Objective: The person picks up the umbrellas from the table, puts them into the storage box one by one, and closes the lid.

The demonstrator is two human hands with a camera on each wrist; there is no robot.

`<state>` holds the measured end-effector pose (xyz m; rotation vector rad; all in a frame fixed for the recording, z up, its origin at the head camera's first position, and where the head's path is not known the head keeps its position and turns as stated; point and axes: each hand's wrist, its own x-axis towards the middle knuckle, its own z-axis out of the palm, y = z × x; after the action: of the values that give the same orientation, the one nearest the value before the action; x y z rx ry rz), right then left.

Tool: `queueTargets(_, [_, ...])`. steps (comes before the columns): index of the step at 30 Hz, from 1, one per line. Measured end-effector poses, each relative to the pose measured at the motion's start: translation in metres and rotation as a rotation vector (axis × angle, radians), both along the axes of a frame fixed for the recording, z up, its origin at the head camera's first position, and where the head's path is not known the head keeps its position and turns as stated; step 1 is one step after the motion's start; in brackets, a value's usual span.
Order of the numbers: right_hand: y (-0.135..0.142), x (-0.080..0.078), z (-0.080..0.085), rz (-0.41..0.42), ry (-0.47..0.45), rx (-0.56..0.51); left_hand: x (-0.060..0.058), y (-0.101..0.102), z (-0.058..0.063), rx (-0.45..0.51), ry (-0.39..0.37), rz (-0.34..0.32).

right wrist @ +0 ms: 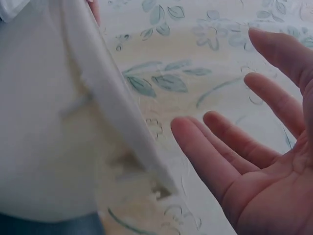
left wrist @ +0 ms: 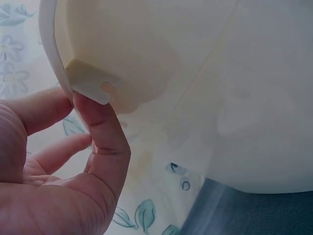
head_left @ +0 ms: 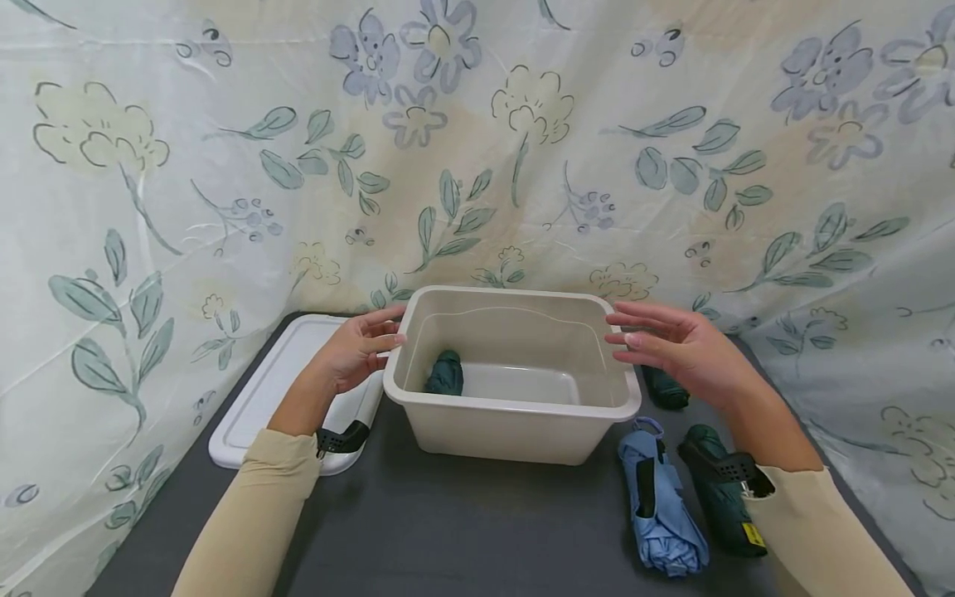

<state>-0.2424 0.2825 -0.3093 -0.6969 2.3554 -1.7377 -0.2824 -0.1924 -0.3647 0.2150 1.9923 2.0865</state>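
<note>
A beige plastic storage bin (head_left: 507,427) stands in the middle of the head view, a dark green folded umbrella (head_left: 445,373) lying inside at its left end. My left hand (head_left: 361,348) pinches the bin's left rim, thumb on top and index finger curled beneath, as the left wrist view shows. At the other end, my right hand (head_left: 671,344) is beside the right rim with its fingers spread and relaxed. The right wrist view shows a gap between those fingertips (right wrist: 183,128) and the rim (right wrist: 122,105), and nothing in the palm.
A white lid (head_left: 261,398) lies flat left of the bin, partly behind my left hand. To the right are a blue folded umbrella (head_left: 664,514), a dark green one (head_left: 719,497) with a yellow label, and another dark green bundle (head_left: 664,388). Floral cloth (head_left: 462,182) hangs around the dark table (head_left: 448,531).
</note>
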Motion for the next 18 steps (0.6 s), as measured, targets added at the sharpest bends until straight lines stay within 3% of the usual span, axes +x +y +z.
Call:
queueTargets(7, [0.026,0.012,-0.018,-0.030,0.049,-0.066,-0.001,0.001,-0.002,-0.004,0.003,0.014])
queueTargets(11, [0.039,0.020,-0.029,-0.107,0.054,-0.016,-0.001,0.001,-0.001,-0.006,-0.002,0.011])
queueTargets(18, [0.060,0.033,-0.045,-0.173,0.049,-0.002,-0.001,0.000,0.001,-0.004,-0.015,0.019])
